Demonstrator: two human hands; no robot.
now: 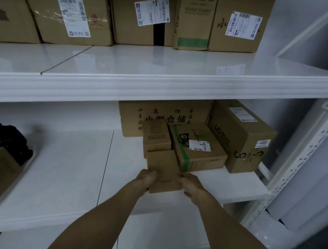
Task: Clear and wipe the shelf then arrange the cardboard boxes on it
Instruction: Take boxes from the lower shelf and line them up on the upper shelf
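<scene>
A small plain cardboard box [162, 167] rests on the lower white shelf [67, 166], gripped on both sides by my left hand [147, 179] and my right hand [190, 184]. It touches a small box with a printed code [156, 136] behind it and a flat box with green tape [198, 148] to its right. Behind these stand a large box with black characters [160, 112] and a tall box labelled 4001 [242, 134].
The upper shelf [163, 69] holds a row of large labelled cardboard boxes [73, 13] at its back. An open box with dark cloth [1, 154] sits at the lower shelf's left. A perforated white upright [301, 166] stands at the right.
</scene>
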